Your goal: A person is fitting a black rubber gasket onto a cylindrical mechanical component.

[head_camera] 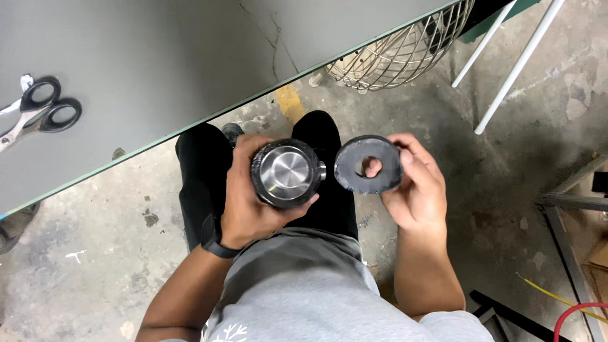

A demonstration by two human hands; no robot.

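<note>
Far to the left, on the grey bench (142,55), lie scissors (31,114) with black handles. They sit near the bench's left edge, well away from your hands.

Your left hand (250,201) is wrapped tight around a round metal part (287,173). Its fingers curl around the dark, rough outside, and your thumb comes up under it. The part is shaped like a short, fat can. Its long axis points up toward your face, so you look straight at its flat, shiny silver end. A small stub sticks out of its right side, toward the ring. There is a black band on your left wrist.

Just to the right, your right hand (417,186) holds a flat black ring (369,165). The ring is dull and dark, with a round hole in the middle. A fingertip shows through that hole. Its flat face is turned up toward you, and it stands on the left side of your right hand, pinched at its edge by the fingers behind it. The ring and the metal part are side by side, very close, over your lap and above the concrete floor (83,269), in front of the bench's near edge.

Further right, under the bench's far right corner, is a wire fan guard (401,54).
</note>
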